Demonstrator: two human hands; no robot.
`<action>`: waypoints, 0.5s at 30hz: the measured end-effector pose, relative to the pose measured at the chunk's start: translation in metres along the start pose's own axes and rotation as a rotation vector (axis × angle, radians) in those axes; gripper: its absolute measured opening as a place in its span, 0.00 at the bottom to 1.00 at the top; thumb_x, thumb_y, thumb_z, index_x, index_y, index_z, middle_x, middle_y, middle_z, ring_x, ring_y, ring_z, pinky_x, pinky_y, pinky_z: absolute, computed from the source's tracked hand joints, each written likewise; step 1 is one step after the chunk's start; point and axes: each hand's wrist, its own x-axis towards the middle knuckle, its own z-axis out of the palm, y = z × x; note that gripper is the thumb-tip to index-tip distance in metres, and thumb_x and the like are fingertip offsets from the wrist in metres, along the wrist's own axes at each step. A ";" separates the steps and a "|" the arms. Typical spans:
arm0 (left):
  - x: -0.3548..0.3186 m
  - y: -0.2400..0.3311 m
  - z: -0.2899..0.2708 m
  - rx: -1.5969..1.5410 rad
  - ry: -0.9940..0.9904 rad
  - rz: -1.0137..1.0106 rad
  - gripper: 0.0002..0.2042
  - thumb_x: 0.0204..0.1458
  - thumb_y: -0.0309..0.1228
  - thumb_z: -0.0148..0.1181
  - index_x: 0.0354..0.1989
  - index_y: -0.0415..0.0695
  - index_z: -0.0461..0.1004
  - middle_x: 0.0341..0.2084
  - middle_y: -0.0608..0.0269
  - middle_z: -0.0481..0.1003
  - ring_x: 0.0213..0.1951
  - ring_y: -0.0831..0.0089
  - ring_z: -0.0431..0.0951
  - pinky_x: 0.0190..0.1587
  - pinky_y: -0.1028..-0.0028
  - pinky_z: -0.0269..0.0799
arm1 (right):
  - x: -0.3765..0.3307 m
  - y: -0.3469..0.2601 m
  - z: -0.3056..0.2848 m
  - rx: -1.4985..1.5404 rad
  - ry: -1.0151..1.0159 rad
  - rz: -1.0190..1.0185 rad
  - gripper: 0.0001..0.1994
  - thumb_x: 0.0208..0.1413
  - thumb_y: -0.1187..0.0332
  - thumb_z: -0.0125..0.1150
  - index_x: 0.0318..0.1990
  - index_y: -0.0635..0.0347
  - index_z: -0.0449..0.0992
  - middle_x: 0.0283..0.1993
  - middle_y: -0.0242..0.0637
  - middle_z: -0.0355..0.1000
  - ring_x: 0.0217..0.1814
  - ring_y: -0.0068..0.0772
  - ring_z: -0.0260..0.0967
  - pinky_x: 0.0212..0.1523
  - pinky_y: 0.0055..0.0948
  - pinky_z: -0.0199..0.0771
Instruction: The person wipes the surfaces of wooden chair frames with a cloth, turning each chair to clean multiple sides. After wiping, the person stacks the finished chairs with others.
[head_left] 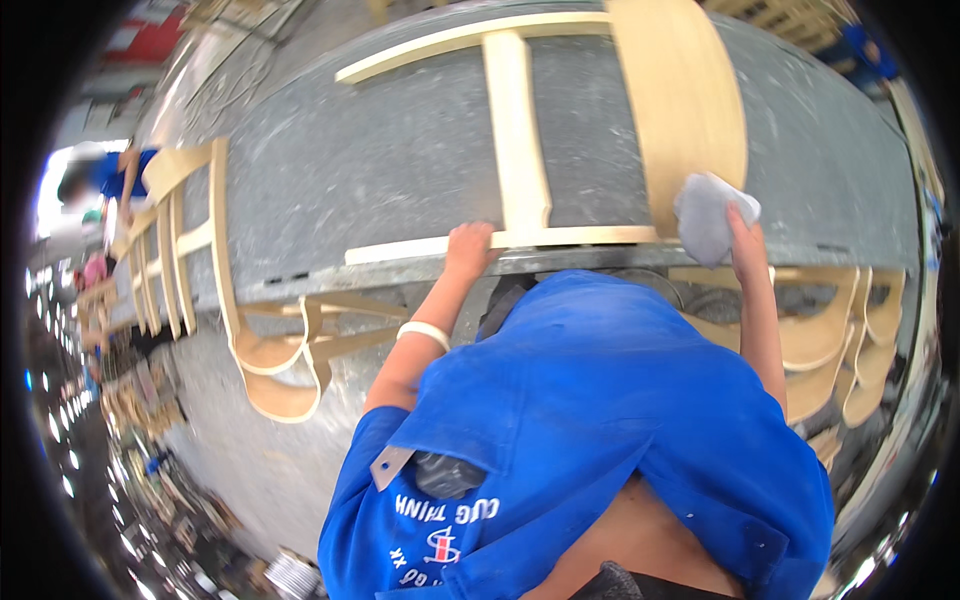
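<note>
A pale wooden chair frame (518, 120) lies flat on the grey worktable (420, 150). It has two long legs, a crosspiece between them and a broad curved panel (690, 110) at its right end. My left hand (472, 250) is closed over the near leg (590, 236), left of the crosspiece joint. In my right hand (747, 240) is a soft-looking grey pad (708, 218) with a whitish edge, held by the near corner of the curved panel. Whether the pad touches the wood I cannot tell. Most of my right fingers are hidden behind it.
Bent-wood chair frames (280, 370) stand below the table edge on the left, and more chair frames (820, 330) on the right. Further chair frames (165, 240) line the left end, where a person in blue (130, 170) stands. Wooden pieces (140, 400) are stacked farther left.
</note>
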 end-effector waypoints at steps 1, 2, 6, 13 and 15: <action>0.000 0.002 -0.004 0.020 0.015 -0.003 0.16 0.38 0.38 0.69 0.32 0.47 0.71 0.33 0.61 0.74 0.39 0.58 0.74 0.40 0.60 0.67 | 0.003 -0.001 0.004 -0.007 0.012 -0.032 0.25 0.63 0.55 0.52 0.58 0.68 0.67 0.55 0.40 0.70 0.56 0.32 0.67 0.57 0.31 0.64; -0.002 0.006 -0.010 0.020 0.038 -0.009 0.16 0.38 0.39 0.69 0.31 0.46 0.71 0.32 0.60 0.74 0.39 0.58 0.74 0.39 0.59 0.67 | 0.006 -0.004 0.006 -0.006 0.024 -0.072 0.25 0.63 0.55 0.52 0.57 0.68 0.67 0.55 0.40 0.70 0.55 0.32 0.67 0.57 0.32 0.65; -0.010 0.023 -0.071 -0.050 0.133 0.020 0.18 0.38 0.40 0.71 0.32 0.44 0.72 0.31 0.57 0.74 0.37 0.53 0.74 0.39 0.58 0.68 | 0.022 -0.057 -0.009 0.040 0.025 -0.192 0.23 0.63 0.57 0.52 0.56 0.68 0.68 0.55 0.41 0.71 0.57 0.34 0.68 0.57 0.33 0.67; 0.021 0.079 -0.247 0.029 0.394 -0.003 0.23 0.41 0.53 0.67 0.26 0.42 0.75 0.21 0.52 0.75 0.29 0.50 0.76 0.30 0.59 0.70 | 0.104 -0.253 -0.030 0.666 -0.193 -0.336 0.20 0.63 0.63 0.52 0.59 0.64 0.67 0.59 0.37 0.69 0.61 0.33 0.66 0.60 0.32 0.65; 0.050 0.091 -0.291 0.039 0.423 -0.172 0.27 0.47 0.58 0.59 0.22 0.41 0.76 0.19 0.50 0.74 0.27 0.50 0.76 0.29 0.59 0.69 | 0.102 -0.293 -0.043 0.856 -0.237 -0.463 0.18 0.65 0.61 0.46 0.56 0.63 0.69 0.55 0.40 0.71 0.56 0.35 0.69 0.56 0.35 0.68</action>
